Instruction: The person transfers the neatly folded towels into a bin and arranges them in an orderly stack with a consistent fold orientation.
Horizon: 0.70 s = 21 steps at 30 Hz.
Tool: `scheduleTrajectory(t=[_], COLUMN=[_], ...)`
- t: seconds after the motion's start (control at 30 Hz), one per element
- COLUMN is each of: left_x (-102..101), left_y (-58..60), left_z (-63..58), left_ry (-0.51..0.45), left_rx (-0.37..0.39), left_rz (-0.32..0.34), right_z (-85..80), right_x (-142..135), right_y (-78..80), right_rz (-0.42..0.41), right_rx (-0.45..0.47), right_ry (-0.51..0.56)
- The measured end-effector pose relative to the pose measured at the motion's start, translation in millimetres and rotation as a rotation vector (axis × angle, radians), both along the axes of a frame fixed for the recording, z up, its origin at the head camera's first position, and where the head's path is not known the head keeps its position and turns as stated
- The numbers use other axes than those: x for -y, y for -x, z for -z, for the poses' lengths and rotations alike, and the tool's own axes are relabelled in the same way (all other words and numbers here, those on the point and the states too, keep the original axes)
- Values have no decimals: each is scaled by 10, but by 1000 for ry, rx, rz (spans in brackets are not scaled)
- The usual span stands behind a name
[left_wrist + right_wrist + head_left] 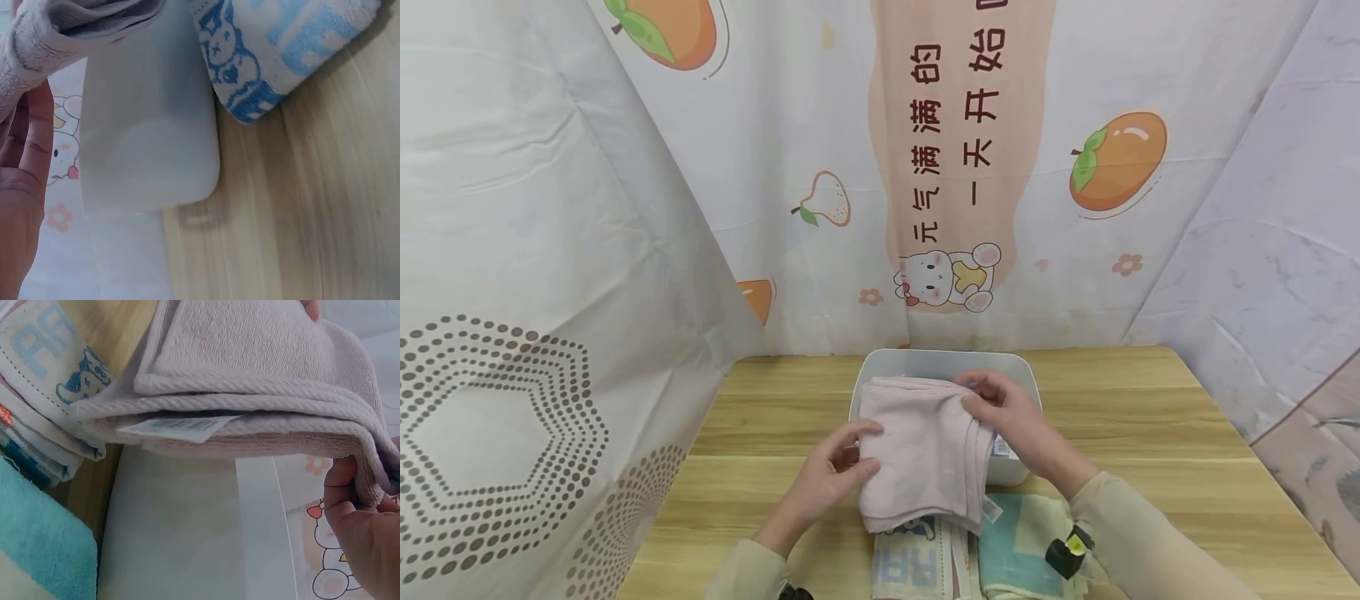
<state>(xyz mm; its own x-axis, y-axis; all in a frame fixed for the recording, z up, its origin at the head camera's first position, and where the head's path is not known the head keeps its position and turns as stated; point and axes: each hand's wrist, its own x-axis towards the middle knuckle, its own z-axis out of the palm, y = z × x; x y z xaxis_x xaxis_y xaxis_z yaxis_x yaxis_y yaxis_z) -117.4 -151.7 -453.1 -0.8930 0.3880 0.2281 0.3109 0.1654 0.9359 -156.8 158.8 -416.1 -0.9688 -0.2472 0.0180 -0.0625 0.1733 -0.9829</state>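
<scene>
Pink towel (917, 450), folded, partly over bin (951, 362); left hand (829, 477), right hand (1017, 421) pinching its edges; best kept level, layers together.

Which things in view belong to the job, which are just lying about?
Likely in the job:
pink towel, held by left hand and right hand
white bin
blue-printed towel
teal towel

Likely just surroundings:
wooden table
printed curtain

Pale pink terry towel (917, 454), folded into a multi-layer, roughly square pad; stacked hems slightly uneven. White label (992, 508) protrudes at its four o'clock edge. Held raised, partly overlying the white plastic bin (1009, 477) at twelve o'clock.
</scene>
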Motion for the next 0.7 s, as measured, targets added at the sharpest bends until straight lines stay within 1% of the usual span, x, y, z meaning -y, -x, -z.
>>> scheduleTrajectory(t=[0.23, 0.4, 0.6, 0.7], left_x=[-49, -105, -175, -211], left_y=[-11, -44, -86, -100], left_z=[-64, -145, -249, -301], left_ry=[-64, -94, -139, -171], left_rx=[21, 49, 51, 35], left_rz=[41, 42, 38, 46], right_z=[45, 87, 153, 182], right_x=[-53, -71, -74, -75], right_y=[20, 26, 39, 39], right_rz=[16, 17, -14, -40], right_rx=[21, 32, 40, 48], right_ry=[-5, 4, 44, 59])
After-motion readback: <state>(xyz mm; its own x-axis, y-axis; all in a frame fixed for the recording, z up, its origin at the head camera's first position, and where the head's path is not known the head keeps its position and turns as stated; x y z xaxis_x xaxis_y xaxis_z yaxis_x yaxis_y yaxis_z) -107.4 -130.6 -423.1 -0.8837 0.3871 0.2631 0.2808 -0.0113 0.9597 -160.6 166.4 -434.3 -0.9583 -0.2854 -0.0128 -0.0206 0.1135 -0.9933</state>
